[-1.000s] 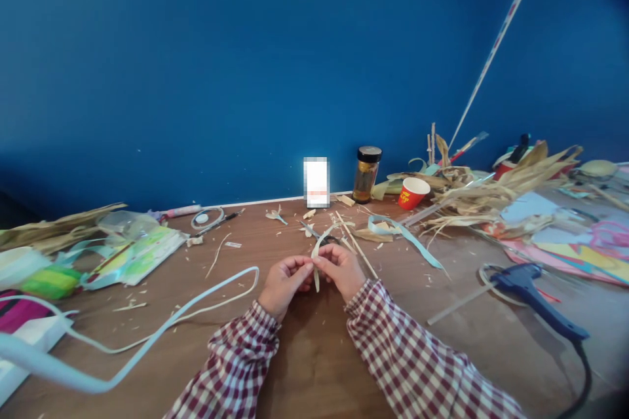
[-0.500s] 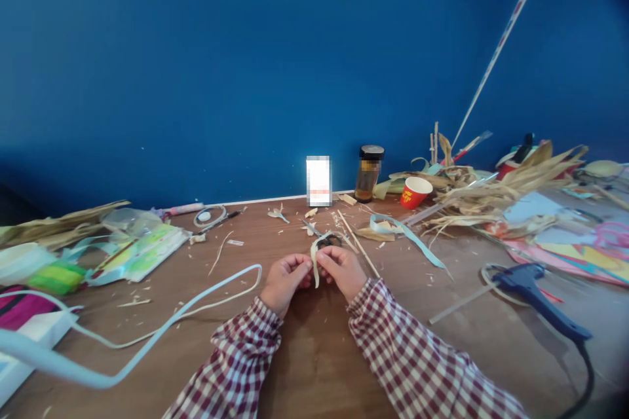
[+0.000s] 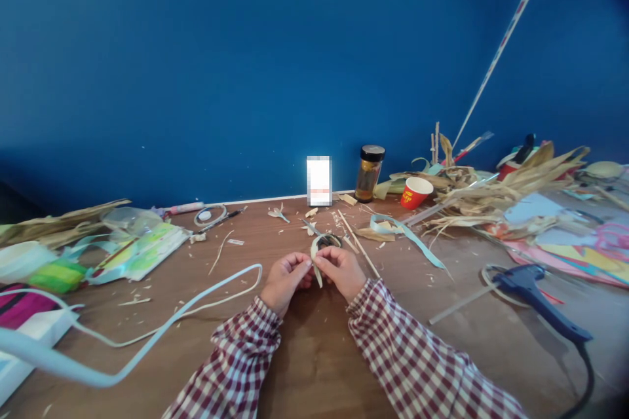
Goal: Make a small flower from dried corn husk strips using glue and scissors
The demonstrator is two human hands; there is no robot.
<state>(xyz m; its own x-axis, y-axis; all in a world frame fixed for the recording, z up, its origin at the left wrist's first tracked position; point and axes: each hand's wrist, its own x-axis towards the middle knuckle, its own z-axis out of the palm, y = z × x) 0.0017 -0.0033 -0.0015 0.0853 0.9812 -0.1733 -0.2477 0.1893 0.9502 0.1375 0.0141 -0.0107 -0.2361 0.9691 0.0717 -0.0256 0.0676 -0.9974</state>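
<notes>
Between my two hands is a narrow pale strip of corn husk [image 3: 314,249], curved at its top with its lower end poking out below my fingers. My left hand [image 3: 286,280] pinches it from the left with thumb and forefinger. My right hand [image 3: 343,270] pinches it from the right, thumb against the strip. Just behind my fingers lie dark-handled scissors [image 3: 330,239], partly covered by the right hand. A thin wooden stick [image 3: 358,245] rests on the table to the right of that hand.
A blue glue gun [image 3: 538,294] lies at right. Behind stand a red paper cup [image 3: 417,194] and a dark-lidded jar [image 3: 369,173]. Dry corn husks [image 3: 501,190] pile up at back right. A pale blue cable [image 3: 162,340] loops across the left. Scraps litter the brown table [image 3: 304,366].
The strip's lower end has swung slightly to the right between my fingers. Both hands stay in nearly the same place, still pinching.
</notes>
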